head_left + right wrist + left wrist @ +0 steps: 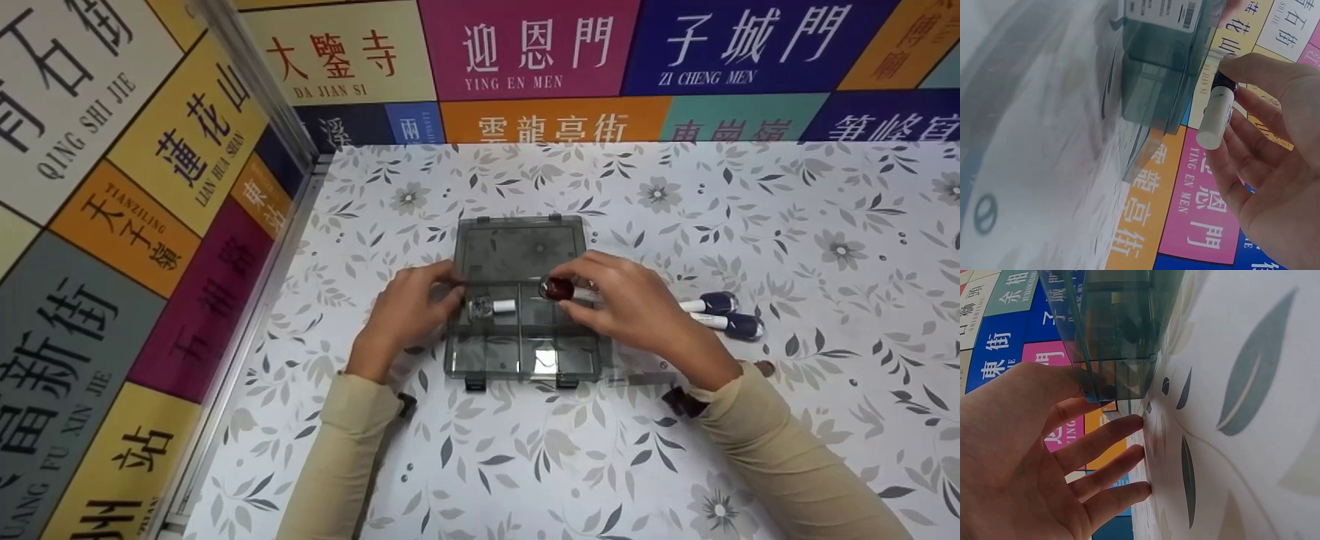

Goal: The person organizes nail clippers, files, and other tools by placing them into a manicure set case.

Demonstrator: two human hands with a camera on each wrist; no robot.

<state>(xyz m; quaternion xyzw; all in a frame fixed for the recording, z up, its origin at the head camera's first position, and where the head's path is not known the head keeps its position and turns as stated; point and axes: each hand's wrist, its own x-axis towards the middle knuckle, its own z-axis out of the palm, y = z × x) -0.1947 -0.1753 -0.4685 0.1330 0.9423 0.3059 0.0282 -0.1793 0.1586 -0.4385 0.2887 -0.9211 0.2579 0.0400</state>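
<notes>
A translucent grey divided box (531,251) lies on the table in front of me. Inside, a nail polish bottle with clear glass and a white cap (504,306) lies on its side in a left compartment. My left hand (405,311) touches the box's left side; in the left wrist view its lower fingers are extended, their tips by the tabletop. Over the box's right half, my right hand (630,300) pinches a dark red nail polish bottle (556,288) between thumb and fingers. The right wrist view shows that bottle's white cap (1216,119) pointing back toward the camera.
Two dark blue nail polish bottles, one nearer (742,326) and one farther (720,302), lie right of my right hand, white caps leftward. A small brown object (765,367) shows beside the right cuff. Lettered panels border the floral tabletop (555,457) left and back.
</notes>
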